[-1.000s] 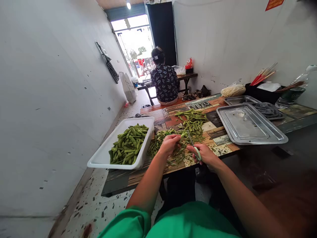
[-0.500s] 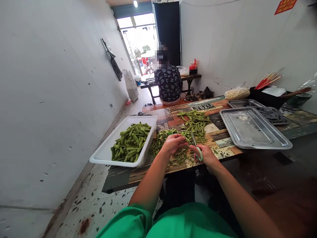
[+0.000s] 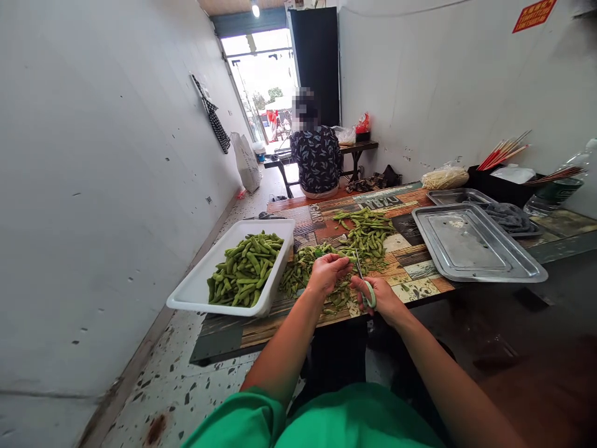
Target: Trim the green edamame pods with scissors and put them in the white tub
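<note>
Between the fingers of my left hand (image 3: 329,272) is a green bean pod (image 3: 349,259), pinched near its end. My right hand (image 3: 380,298) is closed round the pale green handles of a pair of scissors (image 3: 368,294). The thin blades point up and away, right beside the pod's tip. Under and around both hands lie loose pods and green trimmings (image 3: 298,280). Farther off on the table is a heap of pods (image 3: 370,233). To the left, a white plastic tub (image 3: 193,292) holds a pile of green pods (image 3: 247,267).
At the right of the patterned table (image 3: 420,270) lie a metal tray (image 3: 480,249), a grey cloth (image 3: 510,218) and a black box (image 3: 501,186) of skewers. A bottle (image 3: 559,183) stands at the far right. Another person (image 3: 317,158) sits beyond the table, facing away.
My right hand and the scissors have shifted slightly left, and the blades are now closer to the pod in my left hand. The left hand stays almost in place.
</note>
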`<act>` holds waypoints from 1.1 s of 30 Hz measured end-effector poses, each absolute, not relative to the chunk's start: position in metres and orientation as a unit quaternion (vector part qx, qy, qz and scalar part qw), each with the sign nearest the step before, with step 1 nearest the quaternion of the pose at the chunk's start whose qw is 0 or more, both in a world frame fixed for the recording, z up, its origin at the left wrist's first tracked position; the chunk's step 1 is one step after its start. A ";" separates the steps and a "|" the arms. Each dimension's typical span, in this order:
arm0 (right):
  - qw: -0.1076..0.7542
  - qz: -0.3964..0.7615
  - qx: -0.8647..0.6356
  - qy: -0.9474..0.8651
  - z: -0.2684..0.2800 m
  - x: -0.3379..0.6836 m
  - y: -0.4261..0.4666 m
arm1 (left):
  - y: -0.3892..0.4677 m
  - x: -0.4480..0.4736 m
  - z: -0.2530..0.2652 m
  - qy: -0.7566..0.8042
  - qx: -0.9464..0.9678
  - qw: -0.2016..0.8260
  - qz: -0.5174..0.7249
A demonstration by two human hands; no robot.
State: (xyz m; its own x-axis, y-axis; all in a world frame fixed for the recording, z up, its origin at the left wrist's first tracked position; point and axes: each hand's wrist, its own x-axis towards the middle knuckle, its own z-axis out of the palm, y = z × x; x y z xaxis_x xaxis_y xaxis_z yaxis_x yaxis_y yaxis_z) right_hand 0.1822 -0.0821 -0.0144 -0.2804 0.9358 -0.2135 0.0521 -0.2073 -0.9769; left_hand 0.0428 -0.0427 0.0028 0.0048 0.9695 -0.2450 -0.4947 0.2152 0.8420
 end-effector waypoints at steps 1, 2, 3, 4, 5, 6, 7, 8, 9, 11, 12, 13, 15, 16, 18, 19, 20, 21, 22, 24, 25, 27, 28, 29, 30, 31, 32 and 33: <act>0.363 0.605 -0.480 -0.521 -0.016 0.182 -0.082 | -0.043 0.044 0.002 0.432 0.284 0.646 0.561; 0.366 0.597 -0.481 -0.527 -0.018 0.181 -0.082 | -0.044 0.045 0.002 0.438 0.291 0.640 0.560; 0.368 0.590 -0.483 -0.532 -0.020 0.181 -0.081 | -0.045 0.045 0.003 0.447 0.301 0.630 0.559; 0.370 0.584 -0.485 -0.535 -0.023 0.180 -0.081 | -0.046 0.043 0.004 0.461 0.317 0.612 0.558; 0.370 0.583 -0.487 -0.535 -0.025 0.180 -0.081 | -0.048 0.039 0.008 0.484 0.345 0.581 0.557; 0.368 0.586 -0.491 -0.530 -0.026 0.181 -0.081 | -0.051 0.032 0.013 0.516 0.382 0.528 0.556; 0.364 0.591 -0.495 -0.522 -0.027 0.181 -0.081 | -0.055 0.022 0.021 0.555 0.426 0.451 0.554; 0.361 0.599 -0.500 -0.511 -0.028 0.183 -0.080 | -0.059 0.009 0.031 0.598 0.468 0.352 0.548; 0.359 0.606 -0.505 -0.498 -0.028 0.185 -0.079 | -0.063 -0.006 0.041 0.641 0.497 0.236 0.535; 0.367 0.617 -0.511 -0.474 -0.026 0.190 -0.077 | -0.072 -0.038 0.064 0.725 0.487 0.022 0.487; 0.374 0.620 -0.510 -0.465 -0.026 0.192 -0.076 | -0.074 -0.051 0.074 0.764 0.458 -0.053 0.451; 0.383 0.623 -0.507 -0.456 -0.025 0.195 -0.075 | -0.075 -0.060 0.082 0.794 0.433 -0.106 0.414; 0.396 0.630 -0.500 -0.442 -0.024 0.199 -0.073 | -0.069 -0.065 0.090 0.823 0.415 -0.157 0.355; 0.400 0.634 -0.498 -0.436 -0.024 0.200 -0.073 | -0.061 -0.060 0.089 0.819 0.439 -0.155 0.336; 0.405 0.639 -0.494 -0.428 -0.024 0.202 -0.072 | -0.036 -0.040 0.080 0.777 0.537 -0.102 0.312; 0.407 0.639 -0.495 -0.425 -0.024 0.203 -0.072 | -0.019 -0.026 0.072 0.743 0.596 -0.054 0.300; 0.410 0.638 -0.496 -0.422 -0.024 0.204 -0.072 | -0.001 -0.012 0.062 0.712 0.642 -0.002 0.283; 0.413 0.636 -0.498 -0.421 -0.025 0.204 -0.073 | 0.018 0.002 0.051 0.692 0.669 0.043 0.269; 0.415 0.635 -0.497 -0.422 -0.025 0.205 -0.073 | 0.036 0.015 0.041 0.677 0.681 0.075 0.269; 0.418 0.633 -0.490 -0.428 -0.026 0.205 -0.074 | 0.069 0.038 0.021 0.652 0.700 0.119 0.265; 0.419 0.635 -0.483 -0.433 -0.027 0.205 -0.074 | 0.083 0.047 0.012 0.646 0.706 0.132 0.258; 0.422 0.638 -0.474 -0.437 -0.028 0.204 -0.074 | 0.103 0.062 -0.001 0.646 0.709 0.151 0.239; 0.423 0.638 -0.472 -0.437 -0.029 0.204 -0.073 | 0.110 0.067 -0.005 0.647 0.709 0.158 0.232; 0.425 0.638 -0.471 -0.435 -0.029 0.205 -0.073 | 0.115 0.071 -0.008 0.648 0.708 0.164 0.227; 0.427 0.638 -0.471 -0.435 -0.029 0.205 -0.073 | 0.118 0.074 -0.009 0.647 0.709 0.168 0.225; 0.427 0.638 -0.471 -0.434 -0.029 0.205 -0.073 | 0.119 0.075 -0.008 0.645 0.710 0.171 0.224; 0.428 0.638 -0.472 -0.433 -0.029 0.206 -0.073 | 0.119 0.075 -0.007 0.644 0.711 0.170 0.225; 0.428 0.640 -0.471 -0.431 -0.029 0.207 -0.072 | 0.116 0.073 -0.004 0.644 0.709 0.171 0.229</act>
State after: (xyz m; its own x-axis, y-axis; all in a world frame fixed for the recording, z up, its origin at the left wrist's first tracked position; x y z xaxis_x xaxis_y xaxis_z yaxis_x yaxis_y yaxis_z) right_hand 0.2069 -0.0724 -0.0285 -0.1894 0.9535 -0.2344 -0.1417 -0.2628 -0.9544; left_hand 0.0729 0.1163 -0.0043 0.0650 0.9924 0.1042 0.8352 -0.1113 0.5385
